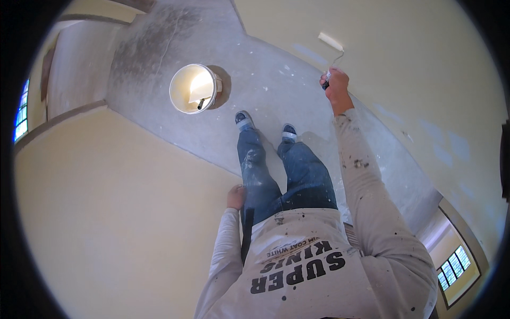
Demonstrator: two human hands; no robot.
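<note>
My right hand [336, 87] is closed on the handle of a paint roller, raised at the upper right. The roller's pale sleeve [330, 41] is at the cream wall [404, 64]. My left hand [235, 196] hangs low beside my left thigh with its fingers curled; what they hold, if anything, is hidden. A white bucket [179, 80] stands on the grey floor, left of and beyond my sandaled feet [244, 120]. Inside it are pale paint, a light flat piece [199, 90] and a dark handle [201, 103].
A plain cream wall [106, 212] runs along my left, above a grey, paint-speckled floor [143, 58]. An opening at the upper left shows part of a coloured window [22, 109]. At the lower right, another opening shows a barred window [454, 266].
</note>
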